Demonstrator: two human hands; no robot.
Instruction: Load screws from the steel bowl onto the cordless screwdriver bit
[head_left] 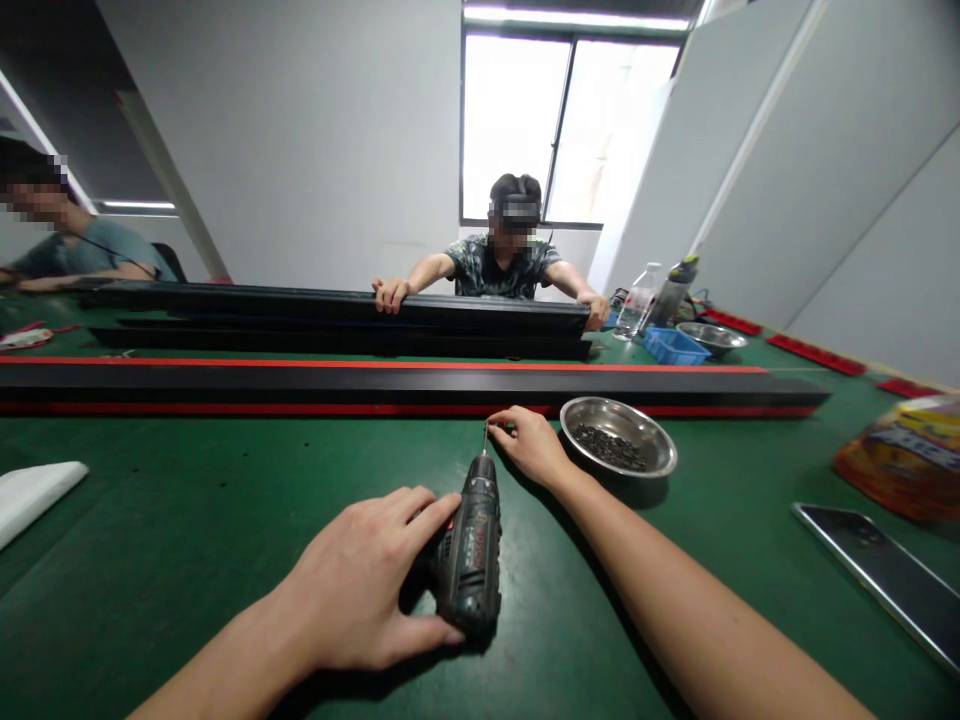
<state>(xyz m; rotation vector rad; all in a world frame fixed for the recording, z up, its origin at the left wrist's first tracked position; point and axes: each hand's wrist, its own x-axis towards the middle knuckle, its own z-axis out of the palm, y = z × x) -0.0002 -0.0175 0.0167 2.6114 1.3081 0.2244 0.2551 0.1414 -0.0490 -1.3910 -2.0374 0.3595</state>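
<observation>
My left hand [375, 580] is wrapped round the body of a black power drill [474, 560], which lies on its side on the green table [247, 520] with its bit pointing away from me. At the tip of the bit, the thumb and fingers of my right hand [529, 445] are pinched together; what they hold, if anything, is too small to name. Just right of that hand stands a round metal bowl [652, 440] with many small dark screws [611, 447] in it. Beyond the bit runs a long black bar with red edges [420, 382].
Across the table a person [510, 255] grips a long black profile [300, 303]; another person [90, 240] sits far left. At right are a phone [885, 570], an orange bag [904, 455], a blue basket [675, 347], a bottle [637, 302] and another bowl [712, 338]. White material [34, 495] lies left.
</observation>
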